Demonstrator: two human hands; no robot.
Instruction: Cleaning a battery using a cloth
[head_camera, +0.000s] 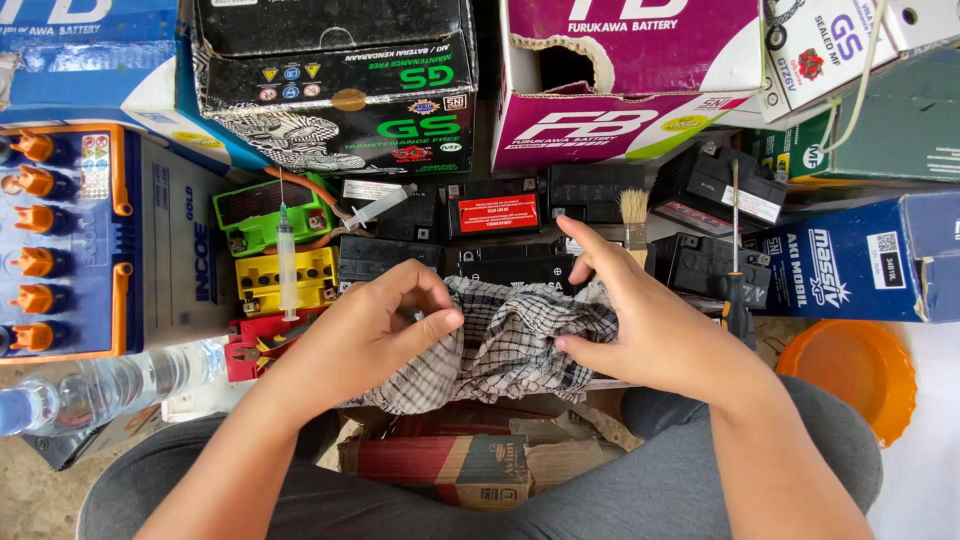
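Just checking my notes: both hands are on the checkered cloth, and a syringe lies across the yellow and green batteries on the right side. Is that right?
Not quite. In the head view the syringe lies across the green battery and yellow battery on the left side, not the right. Left hand and right hand are both on the checkered cloth.

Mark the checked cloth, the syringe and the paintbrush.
checked cloth (510, 345): head view, middle of the bunched fabric between the hands.
syringe (287, 265): head view, clear barrel, over the green and yellow batteries.
paintbrush (633, 207): head view, pale bristles above the right hand's fingers.
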